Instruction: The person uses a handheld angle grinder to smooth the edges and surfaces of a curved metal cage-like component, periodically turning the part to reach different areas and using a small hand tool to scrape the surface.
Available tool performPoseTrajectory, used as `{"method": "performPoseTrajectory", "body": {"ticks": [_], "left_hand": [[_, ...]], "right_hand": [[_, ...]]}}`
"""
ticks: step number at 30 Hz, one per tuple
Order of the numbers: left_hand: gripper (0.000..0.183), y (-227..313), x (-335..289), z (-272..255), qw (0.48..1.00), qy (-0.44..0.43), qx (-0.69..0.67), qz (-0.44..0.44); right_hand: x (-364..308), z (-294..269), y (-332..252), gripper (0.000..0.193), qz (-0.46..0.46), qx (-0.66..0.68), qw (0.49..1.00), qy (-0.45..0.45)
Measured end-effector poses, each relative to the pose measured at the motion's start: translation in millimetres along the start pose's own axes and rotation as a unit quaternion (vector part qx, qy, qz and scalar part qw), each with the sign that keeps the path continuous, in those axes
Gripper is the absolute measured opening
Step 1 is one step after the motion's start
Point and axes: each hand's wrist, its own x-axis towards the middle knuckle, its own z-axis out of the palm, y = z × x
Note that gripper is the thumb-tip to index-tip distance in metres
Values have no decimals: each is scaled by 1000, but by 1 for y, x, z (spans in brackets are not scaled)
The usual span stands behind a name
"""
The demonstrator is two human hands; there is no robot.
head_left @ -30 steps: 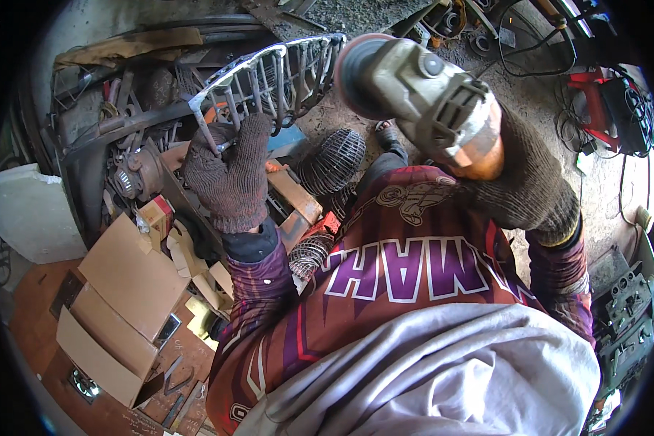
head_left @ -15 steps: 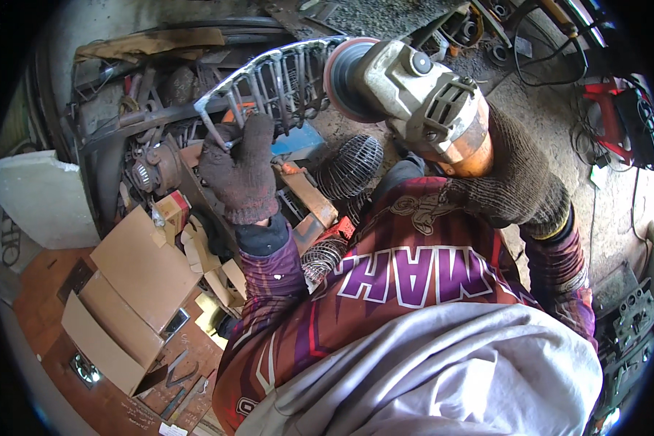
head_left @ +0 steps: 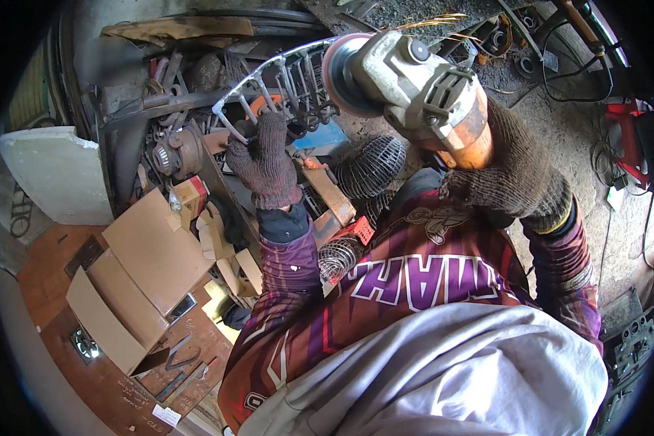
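Nearest thing first: the pale cloth (head_left: 443, 370) is hanging loose over the shirt (head_left: 429, 269). It's sitting well apart from the disc (head_left: 349, 75), but leaning in too far could be feeding a fold into it. The right hand (head_left: 512, 163) is wrapping round the orange body of the grinder (head_left: 421, 91) all on its own, so if the disc is snagging, kickback could be sending it toward the shirt. Both gloves (head_left: 545, 192) are looking like thick knit, and a loose strand could be winding in. The left hand (head_left: 265, 163) is gripping the left end of the metal rack (head_left: 282, 62), which seems to be hanging out in front, its right end apparently touching the disc. I'm not seeing any clamp, so a slipping grip could be letting the rack twist and jam things. Lower down on the left, the open box (head_left: 160, 243) is sitting there; swinging the grinder round could be showering cardboard. Right now the sparks (head_left: 443, 24) are streaking off the far side, near the scrap (head_left: 498, 42).
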Motion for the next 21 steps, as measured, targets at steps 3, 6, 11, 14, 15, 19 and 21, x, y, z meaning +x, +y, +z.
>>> {"method": "performPoseTrajectory", "body": {"ticks": [3,6,11,14,15,19,21], "left_hand": [[22,-15,-2,-3,996,35,-84,-17],[26,-47,-7,-9,994,54,-95,4],[53,-64,-7,-24,967,17,191,168],[54,-65,-8,-29,915,11,312,256],[53,-61,-9,-27,921,14,306,242],[52,-54,-13,-22,924,19,295,240],[51,-58,-13,-23,927,27,279,248]], "right_hand": [[-2,3,-6,91,-16,9,1000,-12],[-4,9,-10,92,17,58,998,-25],[1,8,-10,96,18,-1,1000,-19],[-1,12,-8,96,0,14,999,-32],[-1,13,-7,96,1,29,999,-29],[3,14,-17,95,16,40,999,-23],[3,13,-18,94,-12,10,1000,-21]]}}
